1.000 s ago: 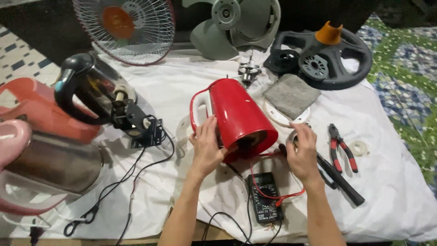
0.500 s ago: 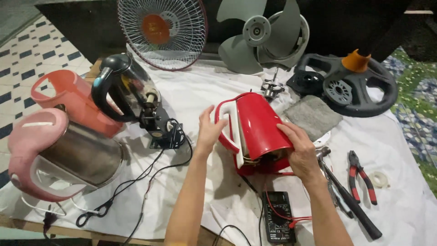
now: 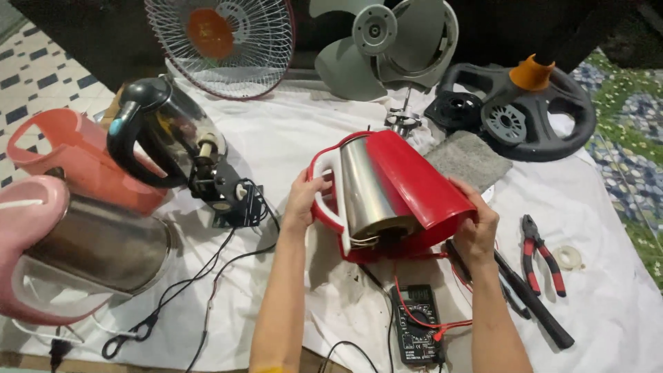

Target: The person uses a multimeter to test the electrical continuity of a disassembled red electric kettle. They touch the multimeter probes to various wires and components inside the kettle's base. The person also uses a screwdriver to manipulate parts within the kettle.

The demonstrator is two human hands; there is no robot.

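A red electric kettle with a steel inner body and a white-edged handle lies on its side on the white cloth, its open base turned toward me. My left hand grips its handle side on the left. Over the red shell's lower right edge, my right hand holds it. Red wires run from the kettle's base down to a black multimeter just below it.
Left: a black-handled kettle, a pink jug, a steel and pink kettle, black cables. Back: fan grille, grey fan blade, black toy steering wheel. Right: red-handled pliers, a black tool, tape roll, grey sponge.
My right hand left the tools beside the multimeter and went onto the kettle's red shell. The kettle was turned, so its steel body and base now face me.
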